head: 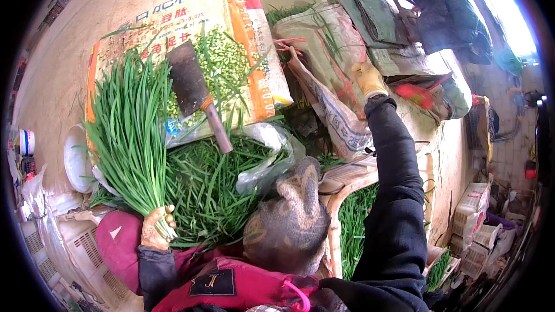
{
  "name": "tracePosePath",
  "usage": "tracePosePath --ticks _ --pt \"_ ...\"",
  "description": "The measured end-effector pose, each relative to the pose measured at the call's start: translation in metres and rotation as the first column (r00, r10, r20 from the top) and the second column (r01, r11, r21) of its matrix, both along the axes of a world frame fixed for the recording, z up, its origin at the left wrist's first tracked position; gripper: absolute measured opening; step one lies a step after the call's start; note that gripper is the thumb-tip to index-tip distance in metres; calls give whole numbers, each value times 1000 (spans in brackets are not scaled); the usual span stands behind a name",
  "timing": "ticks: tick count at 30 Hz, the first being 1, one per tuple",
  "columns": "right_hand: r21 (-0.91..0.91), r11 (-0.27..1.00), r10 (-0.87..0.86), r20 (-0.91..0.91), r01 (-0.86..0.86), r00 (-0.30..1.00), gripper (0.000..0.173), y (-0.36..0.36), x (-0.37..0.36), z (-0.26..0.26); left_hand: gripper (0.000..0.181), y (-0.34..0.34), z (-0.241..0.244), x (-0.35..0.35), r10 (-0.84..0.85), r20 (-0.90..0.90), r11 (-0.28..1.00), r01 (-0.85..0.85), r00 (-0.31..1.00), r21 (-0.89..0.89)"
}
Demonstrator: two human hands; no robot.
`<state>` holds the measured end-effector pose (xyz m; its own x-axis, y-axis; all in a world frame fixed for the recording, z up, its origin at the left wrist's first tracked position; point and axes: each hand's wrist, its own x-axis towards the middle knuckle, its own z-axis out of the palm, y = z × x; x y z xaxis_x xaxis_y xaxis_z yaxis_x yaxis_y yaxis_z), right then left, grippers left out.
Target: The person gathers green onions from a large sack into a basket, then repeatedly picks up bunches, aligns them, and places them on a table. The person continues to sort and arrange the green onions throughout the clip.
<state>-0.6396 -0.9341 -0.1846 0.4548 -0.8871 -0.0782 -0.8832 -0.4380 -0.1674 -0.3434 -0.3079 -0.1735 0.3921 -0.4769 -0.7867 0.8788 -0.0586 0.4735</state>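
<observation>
My left hand [157,229], in a soiled glove, grips the pale stem ends of a large bunch of green garlic chives [130,134]. The leaves fan upward onto a printed fertilizer sack [204,4]. A cleaver [188,80] with a wooden handle lies on that sack, beside chopped pale stem pieces [221,60]. Loose leaves [204,186] are heaped below the sack, next to clear plastic. My right hand [366,77], in a yellowish glove, reaches out onto a woven sack [321,30] tied with pink string; its fingers look slightly bent, and whether it grips the sack is unclear.
A plastic crate [334,208] of chives stands below my right arm. A patterned cloth bundle or covered head [288,221] is near my body. Dark clothing [451,13] lies at upper right, a white bowl [74,158] at left. Stacked crates [472,229] stand at lower right.
</observation>
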Motion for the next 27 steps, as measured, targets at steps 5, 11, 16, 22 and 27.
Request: tracePosePath --ticks 5,11,16,22,27 --pt "-190 864 372 -384 -466 845 18 1 16 5 23 12 -3 -1 9 -3 996 -9 1000 93" --pt "-336 780 283 -562 -527 777 13 -23 -17 -38 35 7 -10 -3 -12 26 997 10 1000 76" --pt "-320 939 164 81 -130 983 9 -10 -8 52 71 -11 8 -13 6 41 985 1 999 -174" --pt "29 927 168 859 -374 484 11 62 76 113 82 -8 38 -12 54 26 946 -42 998 -321" --pt "-464 634 771 438 -619 462 13 155 200 110 82 24 75 -4 160 89 909 -112 983 -401"
